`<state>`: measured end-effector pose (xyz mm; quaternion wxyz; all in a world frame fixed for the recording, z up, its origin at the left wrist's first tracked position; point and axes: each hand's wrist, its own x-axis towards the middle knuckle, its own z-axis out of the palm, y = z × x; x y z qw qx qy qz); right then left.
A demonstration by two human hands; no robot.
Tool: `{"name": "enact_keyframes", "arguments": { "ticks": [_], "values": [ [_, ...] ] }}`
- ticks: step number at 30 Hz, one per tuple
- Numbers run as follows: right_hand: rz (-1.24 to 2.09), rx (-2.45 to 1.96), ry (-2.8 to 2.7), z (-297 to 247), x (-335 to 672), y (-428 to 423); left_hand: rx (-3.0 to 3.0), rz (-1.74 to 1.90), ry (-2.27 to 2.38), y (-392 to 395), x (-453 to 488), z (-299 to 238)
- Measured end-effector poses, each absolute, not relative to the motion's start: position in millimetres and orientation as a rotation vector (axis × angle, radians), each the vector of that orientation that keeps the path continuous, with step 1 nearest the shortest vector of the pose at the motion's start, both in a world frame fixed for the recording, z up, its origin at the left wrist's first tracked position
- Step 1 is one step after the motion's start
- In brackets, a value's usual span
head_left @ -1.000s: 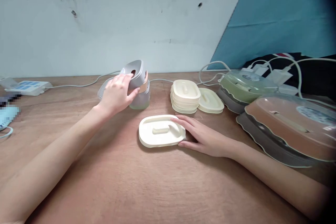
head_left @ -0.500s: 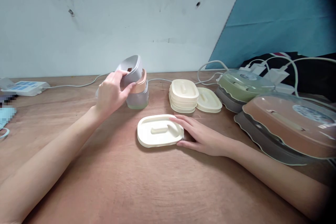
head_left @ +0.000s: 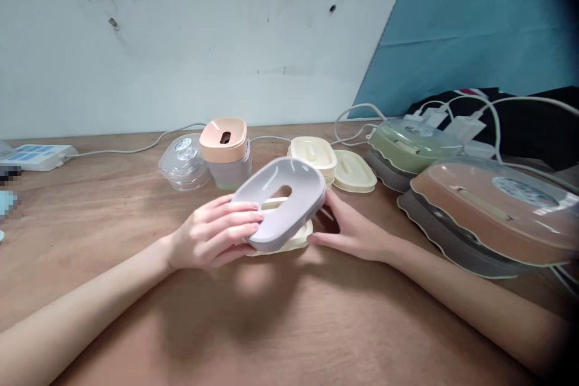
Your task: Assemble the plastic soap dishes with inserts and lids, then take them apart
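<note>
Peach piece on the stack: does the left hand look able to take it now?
Probably not: the left hand holds the gray piece, although nothing covers the peach piece.

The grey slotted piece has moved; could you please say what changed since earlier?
The left hand has carried the grey slotted piece from the peach piece, rightward and nearer the person, tilted over the cream tray. The right hand stays at that tray's right end; the cream stack stays put.

At back, see stained pale wall (head_left: 203, 42), blue cloth (head_left: 474, 18) upper R; far L, blue-&-white box (head_left: 38, 157) w/ cord (head_left: 122, 151) running R; R rear, white plugs (head_left: 465, 128), looped cords (head_left: 364, 105), dark fabric (head_left: 538, 123).
</note>
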<state>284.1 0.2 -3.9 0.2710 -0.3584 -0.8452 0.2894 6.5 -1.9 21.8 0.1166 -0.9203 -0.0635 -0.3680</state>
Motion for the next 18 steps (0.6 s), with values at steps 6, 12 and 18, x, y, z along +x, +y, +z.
{"name": "enact_keyframes", "arguments": {
  "ticks": [6,12,18],
  "values": [
    [0.769,-0.960,-2.235,-5.2,285.6,0.9,-3.047,-1.033,-0.334,1.5,5.7,3.4],
    [0.681,-0.980,-2.292,-3.5,282.9,0.5,-3.155,-1.027,-0.616,0.4,5.8,2.0],
    [0.704,-0.940,-2.342,-1.5,281.6,-1.3,-3.011,-0.882,-1.220,-4.0,7.5,1.1]
  ]
}}
